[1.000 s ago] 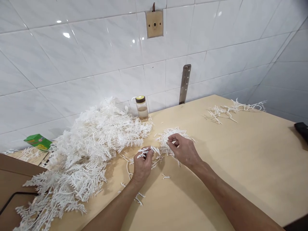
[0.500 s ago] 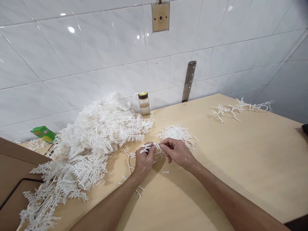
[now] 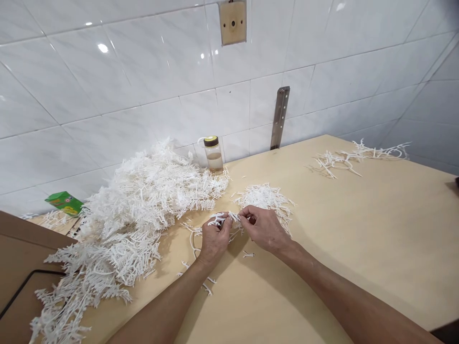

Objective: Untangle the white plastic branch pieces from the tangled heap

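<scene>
Above the pale table (image 3: 358, 239) | left hand (image 3: 215, 239) grips a white branched piece (image 3: 233, 216), its tips pointing right | right hand (image 3: 264, 228) pinches those tips between thumb and finger | piece sits between both hands | small white pile (image 3: 261, 195) just beyond, large heap (image 3: 143, 196) to the left

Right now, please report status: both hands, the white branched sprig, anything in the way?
Left hand gripping white branched sprig; right hand appears to pinch its thin ends. Small white pile just beyond right hand, nothing seen blocking either.
</scene>
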`<state>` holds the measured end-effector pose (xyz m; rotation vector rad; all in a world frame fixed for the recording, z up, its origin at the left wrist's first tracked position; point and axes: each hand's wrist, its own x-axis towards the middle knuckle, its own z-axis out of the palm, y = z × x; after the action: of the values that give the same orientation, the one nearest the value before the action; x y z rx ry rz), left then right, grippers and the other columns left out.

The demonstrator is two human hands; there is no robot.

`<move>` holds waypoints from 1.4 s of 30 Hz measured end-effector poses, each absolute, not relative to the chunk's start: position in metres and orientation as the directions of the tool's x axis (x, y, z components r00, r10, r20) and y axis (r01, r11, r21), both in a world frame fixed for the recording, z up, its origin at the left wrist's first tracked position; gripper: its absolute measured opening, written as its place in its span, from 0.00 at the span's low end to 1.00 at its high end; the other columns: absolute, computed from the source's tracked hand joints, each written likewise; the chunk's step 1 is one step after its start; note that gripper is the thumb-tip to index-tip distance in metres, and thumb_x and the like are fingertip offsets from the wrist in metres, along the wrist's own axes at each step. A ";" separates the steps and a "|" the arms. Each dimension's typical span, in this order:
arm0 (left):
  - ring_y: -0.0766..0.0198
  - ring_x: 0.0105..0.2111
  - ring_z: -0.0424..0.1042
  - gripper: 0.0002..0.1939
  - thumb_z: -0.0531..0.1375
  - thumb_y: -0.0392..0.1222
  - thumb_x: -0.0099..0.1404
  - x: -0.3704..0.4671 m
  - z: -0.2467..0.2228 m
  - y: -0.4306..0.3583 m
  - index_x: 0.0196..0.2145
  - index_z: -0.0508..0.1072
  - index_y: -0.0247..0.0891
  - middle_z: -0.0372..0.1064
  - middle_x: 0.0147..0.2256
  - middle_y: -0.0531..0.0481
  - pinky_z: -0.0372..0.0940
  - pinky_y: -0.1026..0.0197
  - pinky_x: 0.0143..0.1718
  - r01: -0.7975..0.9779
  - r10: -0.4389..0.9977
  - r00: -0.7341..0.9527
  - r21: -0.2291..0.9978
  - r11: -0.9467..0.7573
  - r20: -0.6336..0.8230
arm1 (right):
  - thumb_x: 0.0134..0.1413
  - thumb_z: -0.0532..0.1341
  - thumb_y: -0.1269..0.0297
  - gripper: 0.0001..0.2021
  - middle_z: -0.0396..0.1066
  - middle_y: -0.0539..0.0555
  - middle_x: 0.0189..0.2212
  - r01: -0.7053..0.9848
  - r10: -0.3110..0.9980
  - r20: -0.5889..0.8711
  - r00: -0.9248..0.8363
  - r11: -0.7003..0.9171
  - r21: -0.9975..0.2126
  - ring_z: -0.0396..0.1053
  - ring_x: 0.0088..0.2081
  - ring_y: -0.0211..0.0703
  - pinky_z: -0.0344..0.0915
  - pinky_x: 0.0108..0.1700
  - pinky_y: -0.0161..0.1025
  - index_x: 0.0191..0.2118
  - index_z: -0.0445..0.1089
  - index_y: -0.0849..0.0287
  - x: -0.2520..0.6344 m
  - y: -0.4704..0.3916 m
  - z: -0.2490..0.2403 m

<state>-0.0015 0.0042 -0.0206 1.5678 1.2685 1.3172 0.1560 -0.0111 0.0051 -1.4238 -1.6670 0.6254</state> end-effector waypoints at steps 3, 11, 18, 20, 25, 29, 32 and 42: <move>0.67 0.21 0.64 0.12 0.62 0.46 0.60 -0.003 -0.023 0.005 0.30 0.77 0.34 0.66 0.20 0.54 0.60 0.64 0.27 0.278 0.959 -0.003 0.921 -0.272 0.284 | 0.52 0.58 0.64 0.08 0.74 0.49 0.22 0.620 0.959 0.284 -0.007 0.227 -0.751 0.69 0.24 0.39 0.62 0.29 0.34 0.30 0.74 0.57 0.154 -0.010 0.005; 0.60 0.33 0.75 0.09 0.63 0.43 0.60 0.003 -0.018 0.001 0.33 0.79 0.35 0.77 0.32 0.45 0.68 0.61 0.37 0.192 0.903 -0.051 0.892 -0.410 0.426 | 0.50 0.56 0.67 0.06 0.72 0.48 0.19 0.586 0.973 0.213 0.086 0.124 -0.801 0.69 0.20 0.39 0.62 0.27 0.34 0.28 0.71 0.57 0.151 -0.008 0.010; 0.63 0.31 0.74 0.07 0.63 0.41 0.62 -0.005 -0.016 0.002 0.34 0.79 0.35 0.75 0.30 0.47 0.68 0.63 0.35 0.210 0.850 -0.052 0.837 -0.505 0.525 | 0.53 0.53 0.69 0.09 0.73 0.53 0.23 0.762 0.838 0.546 -0.007 0.358 -0.540 0.69 0.24 0.41 0.61 0.30 0.36 0.27 0.68 0.58 0.157 -0.004 0.000; 0.63 0.32 0.74 0.07 0.63 0.42 0.62 -0.009 -0.016 0.004 0.34 0.79 0.36 0.75 0.31 0.47 0.68 0.63 0.35 0.215 0.834 -0.047 0.821 -0.529 0.550 | 0.53 0.54 0.69 0.08 0.72 0.51 0.21 0.785 0.828 0.556 0.074 0.295 -0.544 0.68 0.23 0.40 0.60 0.30 0.36 0.27 0.68 0.58 0.166 0.000 0.001; 0.63 0.30 0.73 0.10 0.62 0.44 0.63 -0.008 -0.017 0.004 0.33 0.79 0.35 0.75 0.29 0.47 0.68 0.62 0.34 0.201 0.877 0.025 0.857 -0.475 0.480 | 0.53 0.57 0.65 0.05 0.72 0.49 0.22 0.704 0.837 0.502 0.217 0.222 -0.674 0.66 0.19 0.38 0.63 0.30 0.36 0.30 0.70 0.56 0.188 0.004 0.011; 0.61 0.32 0.74 0.12 0.61 0.47 0.64 -0.004 -0.021 -0.001 0.34 0.79 0.35 0.76 0.28 0.47 0.68 0.61 0.36 0.176 0.900 0.065 0.883 -0.435 0.430 | 0.54 0.56 0.65 0.09 0.77 0.53 0.34 0.644 0.850 0.505 0.150 0.303 -0.702 0.71 0.26 0.39 0.66 0.32 0.37 0.36 0.73 0.57 0.188 -0.001 0.017; 0.60 0.33 0.74 0.13 0.61 0.48 0.63 -0.003 -0.023 -0.002 0.33 0.79 0.35 0.75 0.27 0.47 0.68 0.60 0.36 0.174 0.909 0.045 0.893 -0.415 0.413 | 0.57 0.57 0.59 0.11 0.76 0.50 0.29 0.521 0.939 0.342 0.030 0.277 -0.807 0.69 0.22 0.37 0.66 0.27 0.35 0.37 0.76 0.55 0.180 -0.008 0.021; 0.60 0.30 0.74 0.14 0.61 0.50 0.62 -0.003 -0.018 -0.003 0.33 0.79 0.35 0.73 0.24 0.49 0.67 0.62 0.33 0.185 0.925 0.004 0.909 -0.374 0.380 | 0.56 0.59 0.56 0.12 0.74 0.49 0.29 0.333 0.984 0.114 -0.138 0.154 -0.930 0.64 0.16 0.32 0.63 0.19 0.32 0.36 0.74 0.57 0.170 -0.016 0.024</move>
<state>-0.0025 -0.0028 -0.0184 1.6221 1.1610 1.4259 0.1702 -0.0155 0.0243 -1.2949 -1.6138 1.0042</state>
